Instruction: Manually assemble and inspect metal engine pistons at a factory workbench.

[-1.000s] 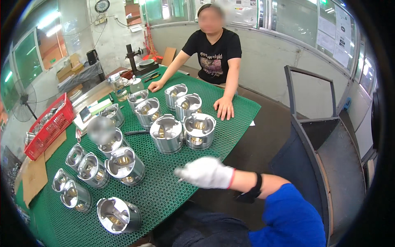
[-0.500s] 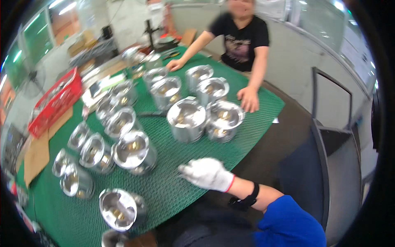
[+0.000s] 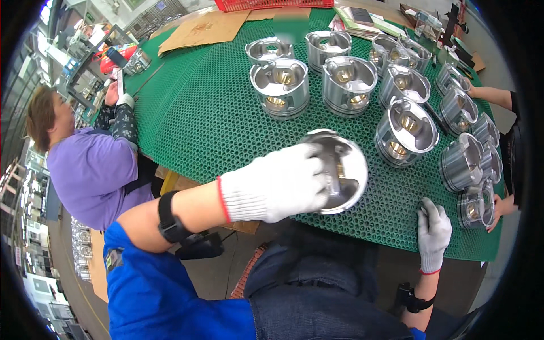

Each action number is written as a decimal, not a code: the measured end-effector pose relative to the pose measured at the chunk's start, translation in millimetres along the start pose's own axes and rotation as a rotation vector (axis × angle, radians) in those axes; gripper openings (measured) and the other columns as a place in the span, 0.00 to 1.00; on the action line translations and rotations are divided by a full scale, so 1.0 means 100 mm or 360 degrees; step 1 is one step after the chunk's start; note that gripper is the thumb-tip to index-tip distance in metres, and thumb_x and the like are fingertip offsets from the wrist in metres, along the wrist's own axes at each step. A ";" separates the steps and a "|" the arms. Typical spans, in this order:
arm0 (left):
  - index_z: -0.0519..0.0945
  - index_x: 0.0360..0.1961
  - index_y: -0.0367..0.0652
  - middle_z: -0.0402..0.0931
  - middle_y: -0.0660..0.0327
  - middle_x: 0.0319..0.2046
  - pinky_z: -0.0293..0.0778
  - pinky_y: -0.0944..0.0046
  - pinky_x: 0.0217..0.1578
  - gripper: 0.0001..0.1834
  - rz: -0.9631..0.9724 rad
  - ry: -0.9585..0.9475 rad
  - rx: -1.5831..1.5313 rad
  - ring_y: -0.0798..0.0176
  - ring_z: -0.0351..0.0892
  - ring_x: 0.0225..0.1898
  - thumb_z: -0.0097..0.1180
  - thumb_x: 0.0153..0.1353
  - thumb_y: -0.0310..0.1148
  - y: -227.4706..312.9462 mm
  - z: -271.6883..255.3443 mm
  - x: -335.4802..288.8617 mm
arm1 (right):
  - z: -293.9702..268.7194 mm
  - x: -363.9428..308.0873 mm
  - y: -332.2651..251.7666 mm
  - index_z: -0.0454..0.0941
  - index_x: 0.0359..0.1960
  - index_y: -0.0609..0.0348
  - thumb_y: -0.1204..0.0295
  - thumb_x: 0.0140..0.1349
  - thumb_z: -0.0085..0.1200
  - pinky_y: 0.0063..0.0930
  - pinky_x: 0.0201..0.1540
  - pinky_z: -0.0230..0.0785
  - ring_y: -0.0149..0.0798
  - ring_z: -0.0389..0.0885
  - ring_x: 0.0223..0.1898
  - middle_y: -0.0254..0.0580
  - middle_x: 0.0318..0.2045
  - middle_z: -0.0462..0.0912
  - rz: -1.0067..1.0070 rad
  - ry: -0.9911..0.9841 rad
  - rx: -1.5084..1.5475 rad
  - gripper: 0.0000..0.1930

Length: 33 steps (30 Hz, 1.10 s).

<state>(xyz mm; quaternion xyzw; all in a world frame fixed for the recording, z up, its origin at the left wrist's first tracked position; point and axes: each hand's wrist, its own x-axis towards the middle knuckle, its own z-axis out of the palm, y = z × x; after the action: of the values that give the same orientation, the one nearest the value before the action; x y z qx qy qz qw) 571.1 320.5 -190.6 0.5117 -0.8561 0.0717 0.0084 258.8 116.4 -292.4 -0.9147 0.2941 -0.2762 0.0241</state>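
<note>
Shiny metal piston (image 3: 340, 170), cylindrical, hollow side up, tilted, lifted just above green mesh mat (image 3: 215, 124) at near edge of counter. Left hand (image 3: 277, 184), white glove, grip clamped over piston's rim from left. Right hand (image 3: 433, 232), gloved, fingers loosely apart, flat on mat right of piston. More pistons (image 3: 345, 85) stand beyond held piston.

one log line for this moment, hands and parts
left hand: grips metal piston | right hand: flat on green mat | other pistons: standing on mat
</note>
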 end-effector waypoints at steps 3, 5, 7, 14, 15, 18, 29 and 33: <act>0.79 0.39 0.46 0.76 0.62 0.33 0.71 0.52 0.52 0.24 -0.0298 -0.0052 -0.0190 0.53 0.76 0.41 0.67 0.37 0.41 -0.12 -0.14 -0.33 | 0.06 0.02 -0.04 0.79 0.44 0.52 0.75 0.54 0.59 0.39 0.30 0.69 0.47 0.77 0.27 0.42 0.26 0.76 0.0009 -0.0028 0.0029 0.14; 0.78 0.41 0.41 0.76 0.58 0.37 0.70 0.50 0.48 0.30 -0.0551 -0.0202 0.0012 0.51 0.75 0.43 0.71 0.35 0.44 -0.31 -0.26 -0.59 | 0.04 -0.01 -0.03 0.79 0.44 0.52 0.75 0.54 0.59 0.39 0.30 0.69 0.47 0.76 0.27 0.43 0.26 0.76 0.0026 -0.0065 0.0006 0.14; 0.76 0.35 0.40 0.75 0.55 0.38 0.68 0.49 0.49 0.24 -0.0765 -0.0051 0.0209 0.47 0.72 0.46 0.70 0.40 0.43 -0.61 -0.22 -0.92 | 0.05 0.00 -0.03 0.79 0.44 0.53 0.76 0.53 0.59 0.39 0.30 0.69 0.48 0.76 0.27 0.43 0.26 0.76 0.0031 -0.0088 0.0014 0.15; 0.70 0.59 0.41 0.74 0.47 0.51 0.70 0.51 0.54 0.32 -0.1965 0.0125 0.0478 0.46 0.73 0.54 0.62 0.51 0.35 -1.43 0.11 -1.38 | 0.04 0.03 -0.03 0.80 0.43 0.55 0.77 0.54 0.59 0.37 0.30 0.69 0.47 0.77 0.27 0.44 0.27 0.77 -0.0047 -0.0048 0.0063 0.14; 0.70 0.58 0.40 0.72 0.47 0.53 0.69 0.53 0.57 0.29 -0.1737 0.0232 0.0224 0.47 0.71 0.57 0.58 0.51 0.30 -1.32 0.03 -1.01 | 0.04 0.02 -0.03 0.80 0.43 0.55 0.77 0.54 0.59 0.37 0.30 0.69 0.47 0.77 0.27 0.44 0.27 0.77 -0.0024 -0.0069 0.0020 0.14; 0.72 0.55 0.41 0.75 0.49 0.49 0.71 0.52 0.53 0.28 -0.0911 0.0477 0.0186 0.45 0.74 0.52 0.54 0.48 0.25 -1.10 0.18 -0.25 | 0.00 0.02 -0.03 0.80 0.43 0.54 0.78 0.54 0.60 0.34 0.31 0.70 0.45 0.78 0.26 0.42 0.27 0.78 0.0050 -0.0056 0.0011 0.13; 0.77 0.45 0.37 0.81 0.50 0.35 0.77 0.58 0.37 0.19 -0.1855 0.1148 -0.0195 0.50 0.82 0.35 0.62 0.49 0.27 -0.25 0.92 -0.69 | 0.00 0.02 -0.03 0.80 0.42 0.55 0.77 0.54 0.60 0.31 0.31 0.72 0.43 0.80 0.28 0.42 0.27 0.79 0.0012 0.0000 0.0191 0.13; 0.84 0.36 0.39 0.83 0.54 0.36 0.77 0.61 0.39 0.10 -0.1950 0.1531 -0.0934 0.54 0.83 0.36 0.61 0.49 0.22 0.50 1.07 -0.63 | 0.01 -0.01 0.06 0.80 0.43 0.57 0.78 0.55 0.60 0.31 0.33 0.73 0.42 0.81 0.30 0.44 0.30 0.81 -0.0002 -0.0026 0.0208 0.12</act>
<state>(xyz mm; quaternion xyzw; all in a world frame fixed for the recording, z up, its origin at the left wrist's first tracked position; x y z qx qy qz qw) 563.9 384.9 -308.1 0.7777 -0.3128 0.0391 0.5439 255.0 111.7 -295.1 -0.9135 0.2747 -0.2874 0.0860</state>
